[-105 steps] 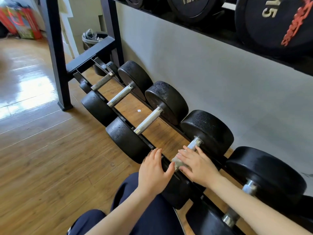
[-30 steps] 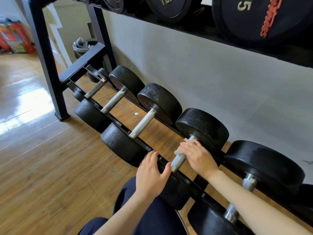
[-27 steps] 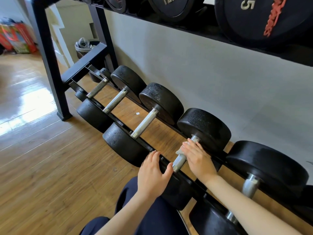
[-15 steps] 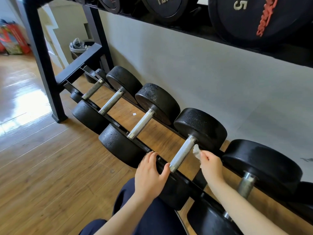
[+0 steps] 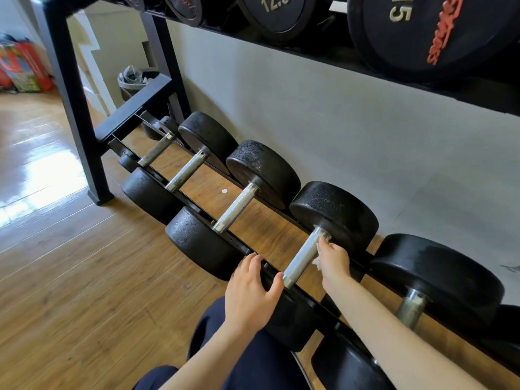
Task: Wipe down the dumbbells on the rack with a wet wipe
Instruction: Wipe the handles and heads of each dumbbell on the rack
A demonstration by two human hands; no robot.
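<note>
Several black dumbbells with knurled steel handles lie across the low rails of a black rack [image 5: 213, 232]. My right hand [image 5: 334, 263] holds a crumpled white wet wipe [image 5: 319, 253] against the right underside of one dumbbell handle [image 5: 305, 253], near its far head [image 5: 334, 215]. My left hand [image 5: 250, 291] rests flat, fingers spread, on the near head of that same dumbbell, which it mostly hides, with the thumb next to the handle's near end.
An upper shelf carries large black dumbbell heads marked 12.5 [image 5: 274, 12] and 15 [image 5: 427, 29]. A grey wall runs behind the rack. The rack's upright post [image 5: 76, 102] stands at the left on the wood floor. A waste bin [image 5: 132, 80] sits in the corner. My dark-trousered knee [image 5: 253, 361] is below.
My right hand has come off the top of the handle and moved round to its right side with the wipe, then slid toward the far head. My left hand stays put.
</note>
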